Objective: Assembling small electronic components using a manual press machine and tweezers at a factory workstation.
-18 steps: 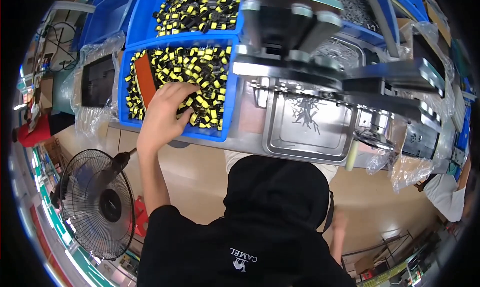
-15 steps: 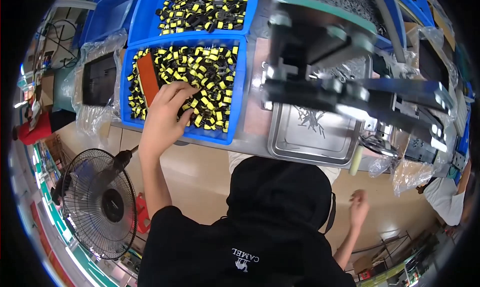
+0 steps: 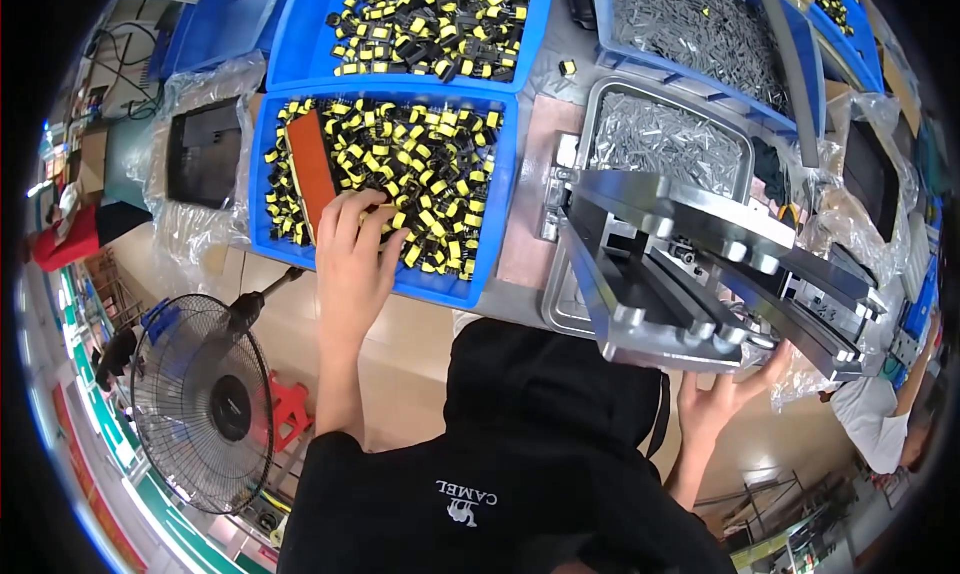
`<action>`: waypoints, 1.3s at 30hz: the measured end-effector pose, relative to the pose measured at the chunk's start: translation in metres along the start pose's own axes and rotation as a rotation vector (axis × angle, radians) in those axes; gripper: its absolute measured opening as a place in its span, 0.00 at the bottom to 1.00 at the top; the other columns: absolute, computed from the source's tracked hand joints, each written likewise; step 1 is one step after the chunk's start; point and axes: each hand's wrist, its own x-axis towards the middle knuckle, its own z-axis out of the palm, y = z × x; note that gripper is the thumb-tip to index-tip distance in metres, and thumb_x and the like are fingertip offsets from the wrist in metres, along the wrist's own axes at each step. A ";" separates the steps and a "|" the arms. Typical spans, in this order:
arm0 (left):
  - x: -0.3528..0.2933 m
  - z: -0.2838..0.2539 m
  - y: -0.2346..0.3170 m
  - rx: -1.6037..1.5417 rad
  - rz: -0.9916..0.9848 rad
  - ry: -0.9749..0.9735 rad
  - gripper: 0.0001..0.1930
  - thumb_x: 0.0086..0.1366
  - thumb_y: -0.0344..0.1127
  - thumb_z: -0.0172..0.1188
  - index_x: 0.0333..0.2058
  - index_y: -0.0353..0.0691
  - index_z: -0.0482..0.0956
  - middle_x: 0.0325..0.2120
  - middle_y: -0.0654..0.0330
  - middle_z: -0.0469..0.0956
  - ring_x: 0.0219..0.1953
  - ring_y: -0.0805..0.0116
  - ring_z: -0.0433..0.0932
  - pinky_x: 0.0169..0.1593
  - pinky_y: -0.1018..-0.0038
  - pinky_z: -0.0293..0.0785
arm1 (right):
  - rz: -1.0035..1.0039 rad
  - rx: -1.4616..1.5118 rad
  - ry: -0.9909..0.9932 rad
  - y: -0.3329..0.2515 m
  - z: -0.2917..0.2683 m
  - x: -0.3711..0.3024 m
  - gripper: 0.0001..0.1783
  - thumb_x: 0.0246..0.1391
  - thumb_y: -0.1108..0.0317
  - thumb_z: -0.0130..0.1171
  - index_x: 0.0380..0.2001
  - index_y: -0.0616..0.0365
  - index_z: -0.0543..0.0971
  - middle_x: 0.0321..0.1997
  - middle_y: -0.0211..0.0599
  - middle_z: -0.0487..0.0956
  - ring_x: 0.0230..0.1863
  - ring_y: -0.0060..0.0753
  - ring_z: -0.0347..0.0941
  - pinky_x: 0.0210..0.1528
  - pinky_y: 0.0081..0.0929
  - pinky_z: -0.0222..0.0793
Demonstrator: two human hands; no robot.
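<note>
My left hand (image 3: 355,249) is over the near blue bin (image 3: 500,204), its thumb and fingers curled together around a small yellow-and-black component (image 3: 398,220). Many similar parts fill the bin, and a flat orange-red bar (image 3: 312,164) lies on them beside my fingers. My right hand (image 3: 722,399) reaches up to the near edge of a metal fixture (image 3: 670,319) with parallel bars. Its fingers look spread, but the fixture covers the fingertips, so I cannot tell whether they grip anything.
A second blue bin (image 3: 540,34) of the same parts stands behind. Metal trays (image 3: 745,169) sit under and behind the fixture, one with small silvery pieces. A bin (image 3: 800,104) of grey pins is at the back right. A standing fan (image 3: 205,404) is at the left, with a red stool (image 3: 290,414) beside it.
My right hand has risen from below the bench to the fixture. The fixture, blurred before, now sits lower and sharper. My left hand stays over the bin; the whole view has shifted slightly.
</note>
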 end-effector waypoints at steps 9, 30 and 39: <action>-0.017 0.008 0.002 0.125 -0.068 0.134 0.17 0.58 0.23 0.64 0.48 0.37 0.78 0.42 0.53 0.79 0.48 0.51 0.76 0.52 0.59 0.70 | 0.143 0.106 0.078 -0.030 0.019 0.026 0.45 0.42 0.81 0.67 0.66 0.44 0.68 0.79 0.70 0.31 0.79 0.81 0.31 0.76 0.63 0.46; -0.023 0.006 0.116 -1.094 -0.225 0.015 0.16 0.74 0.29 0.58 0.57 0.29 0.75 0.42 0.50 0.82 0.35 0.67 0.81 0.42 0.72 0.78 | 0.098 0.302 0.367 -0.002 0.039 0.026 0.46 0.39 0.79 0.65 0.65 0.37 0.70 0.73 0.81 0.43 0.74 0.86 0.45 0.71 0.59 0.57; -0.033 0.031 0.064 -1.105 -0.024 -0.163 0.20 0.66 0.29 0.69 0.54 0.32 0.76 0.49 0.47 0.79 0.40 0.61 0.81 0.44 0.71 0.78 | 0.133 0.248 0.316 0.009 0.039 0.013 0.43 0.47 0.75 0.61 0.70 0.45 0.68 0.75 0.83 0.40 0.71 0.93 0.47 0.65 0.69 0.64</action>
